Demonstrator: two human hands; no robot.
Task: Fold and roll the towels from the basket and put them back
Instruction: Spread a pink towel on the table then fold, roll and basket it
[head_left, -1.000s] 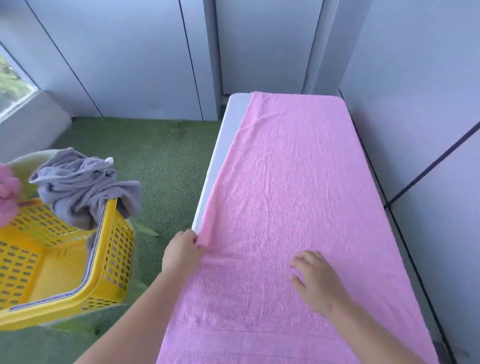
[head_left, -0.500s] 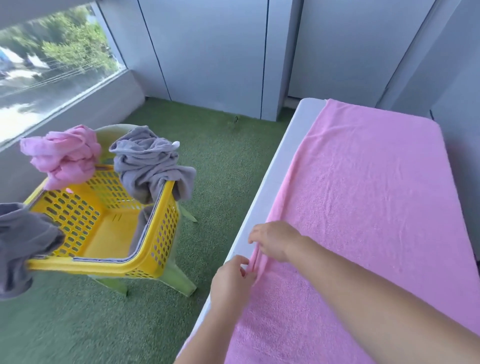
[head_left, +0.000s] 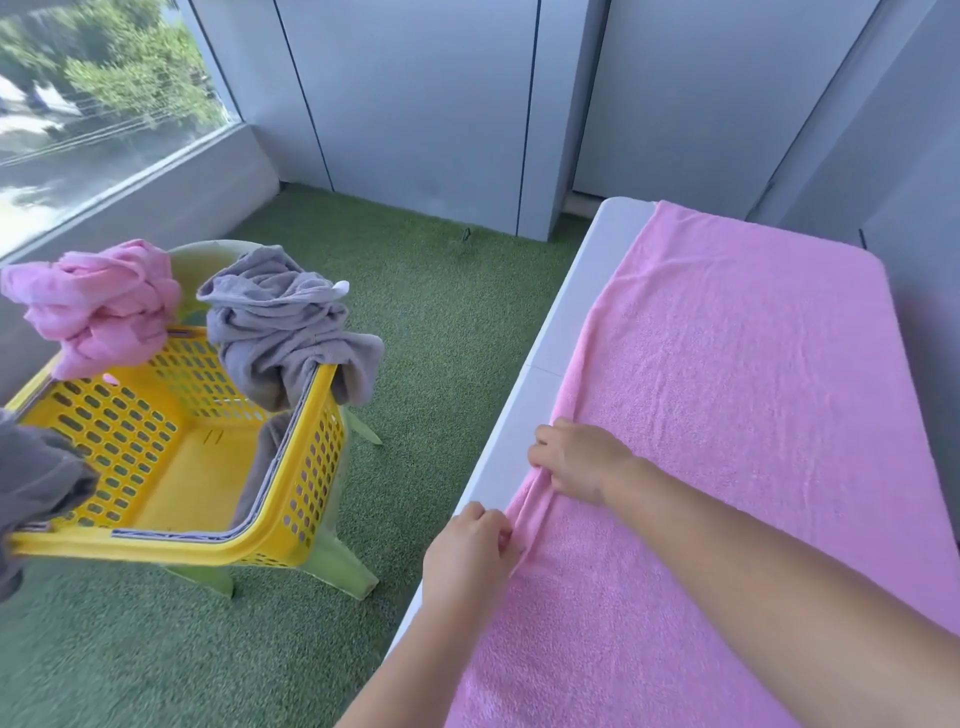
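I see left hand (head_left: 467, 551) and right hand (head_left: 582, 462) pinching the left edge of the pink terry towel (head_left: 753, 389) spread on the white surface (head_left: 608, 249). Edge bunches between them.

- Walls (head_left: 415, 104): pale grey panels with thin dark vertical seams.
- Floor (head_left: 457, 322): green turf, wall to wall.
- Window (head_left: 93, 104): upper left; trees (head_left: 130, 67) outside, bright daylight coming in.
- Ledge (head_left: 156, 192): grey, beneath the window.
- Table (head_left: 545, 395): white, right side, running toward the far wall.
- Chair (head_left: 337, 566): pale green plastic, on the floor left of the table.
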